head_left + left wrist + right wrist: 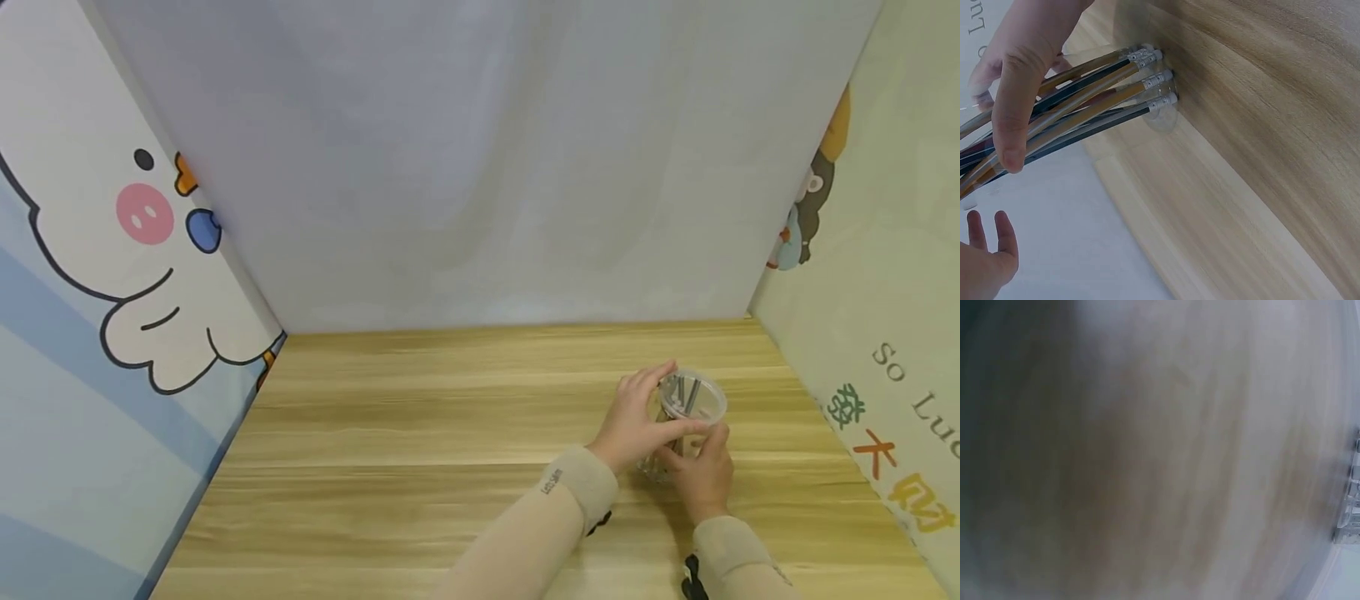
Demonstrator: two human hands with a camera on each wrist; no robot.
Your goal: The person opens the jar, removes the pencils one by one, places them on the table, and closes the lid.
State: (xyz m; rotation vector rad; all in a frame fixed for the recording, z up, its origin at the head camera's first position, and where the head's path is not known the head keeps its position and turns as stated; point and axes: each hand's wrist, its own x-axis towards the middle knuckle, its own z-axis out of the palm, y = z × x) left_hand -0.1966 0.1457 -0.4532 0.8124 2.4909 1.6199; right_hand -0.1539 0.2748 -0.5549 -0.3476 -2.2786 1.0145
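Note:
A clear jar (1161, 119) holds several pencils (1116, 97), whose eraser ends sit at its base, low over the table. On its top is a round clear lid (711, 402). My left hand (636, 421) grips the lid, thumb along the near rim and fingers round the far left side. Below it, my right hand (703, 477) holds the jar's body from the near right. In the left wrist view the right hand (1025, 75) wraps the jar, and fingertips of the left hand (988, 265) show near its top. The right wrist view is mostly blurred.
The wood-grain table (420, 450) spreads under both hands. A pale back wall (480, 183) rises at its far edge. Printed side panels stand at the left (75, 350) and right (862, 333), the right one nearer the jar.

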